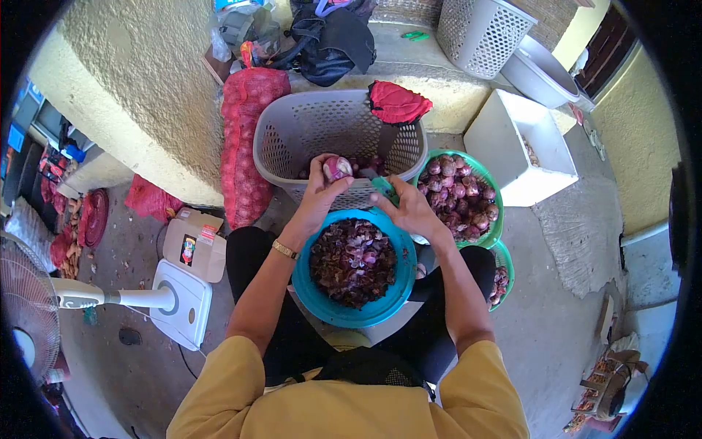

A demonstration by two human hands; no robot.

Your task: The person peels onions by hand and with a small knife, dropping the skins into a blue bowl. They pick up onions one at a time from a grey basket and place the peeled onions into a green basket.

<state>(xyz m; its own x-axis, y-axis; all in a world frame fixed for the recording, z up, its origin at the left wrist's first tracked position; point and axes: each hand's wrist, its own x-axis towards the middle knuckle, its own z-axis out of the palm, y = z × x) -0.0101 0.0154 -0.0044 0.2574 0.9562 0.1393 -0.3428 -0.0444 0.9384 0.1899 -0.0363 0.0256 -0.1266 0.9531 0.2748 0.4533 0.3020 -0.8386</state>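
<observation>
My left hand [316, 196] is closed around a red onion [338, 168], which shows a pale patch among its purple skin. In my right hand [414, 211] is a small knife with a green handle [385, 190], its blade toward the onion. Both hands are over the near rim of a grey perforated laundry basket [269, 155], with some onions at its bottom. Below them, a blue basin [301, 287] holds a heap of onion peels [352, 263]. Beside my right hand, a green basket [499, 196] is full of red onions [459, 192].
A red cloth [398, 102] hangs on the basket's far rim. Left stands a red mesh sack of onions [250, 146]; farther left are a cardboard box [194, 245] and a standing fan [110, 296]. Right is a white foam box [515, 150]. A black bag [333, 47] lies on the ledge.
</observation>
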